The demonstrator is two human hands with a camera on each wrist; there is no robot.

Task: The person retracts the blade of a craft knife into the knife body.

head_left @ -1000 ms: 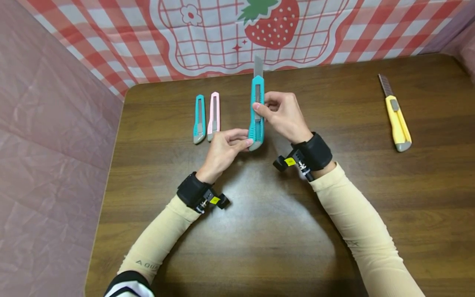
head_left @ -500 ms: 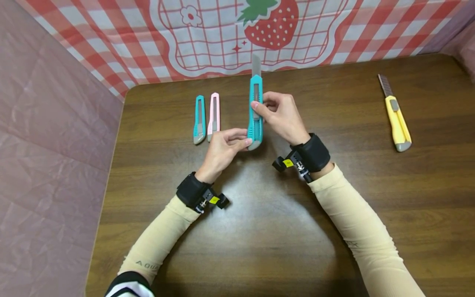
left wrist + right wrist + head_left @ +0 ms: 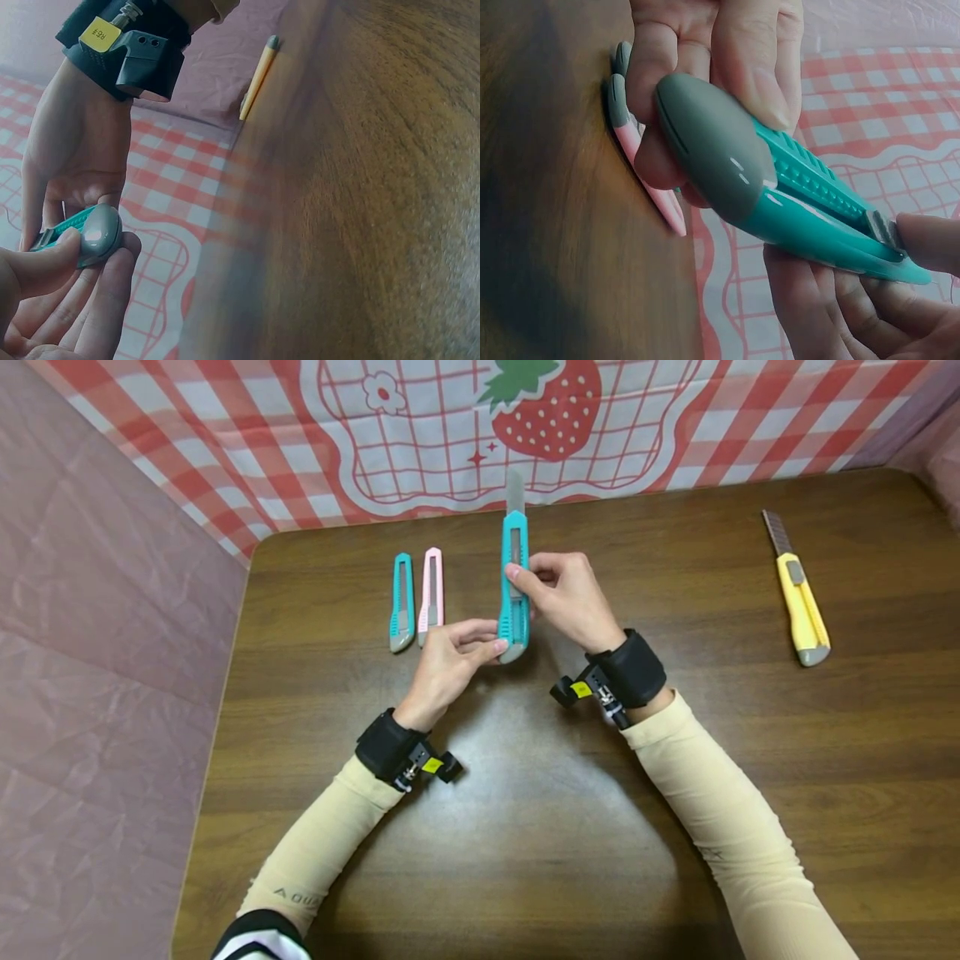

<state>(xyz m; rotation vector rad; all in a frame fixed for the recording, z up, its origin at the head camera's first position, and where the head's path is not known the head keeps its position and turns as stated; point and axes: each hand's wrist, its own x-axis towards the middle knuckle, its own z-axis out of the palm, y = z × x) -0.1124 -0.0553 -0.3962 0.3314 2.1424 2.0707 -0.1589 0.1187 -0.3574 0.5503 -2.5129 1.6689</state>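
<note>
A teal utility knife (image 3: 514, 622) is held up above the table, its blade (image 3: 515, 492) extended and pointing away toward the cloth. My left hand (image 3: 448, 662) pinches its grey end cap (image 3: 712, 142) between thumb and fingers. Higher on the body, my right hand (image 3: 576, 597) grips it from the right. In the right wrist view, the right thumb (image 3: 930, 241) is against the grey slider (image 3: 883, 229). A second teal utility knife (image 3: 402, 603) and a pink utility knife (image 3: 432, 589) lie side by side to the left, blades retracted; the left hand partly covers the pink one's lower end.
A yellow utility knife (image 3: 804, 610) lies at the right of the wooden table (image 3: 540, 860), its blade out. A red-and-white checked cloth (image 3: 420, 452) with a strawberry print hangs behind the back edge. Pinkish fabric (image 3: 105, 652) covers the left side.
Both hands and the held teal utility knife have shifted very slightly to the left. Their grip looks the same, and the blade stays extended. The other knives have not moved.
</note>
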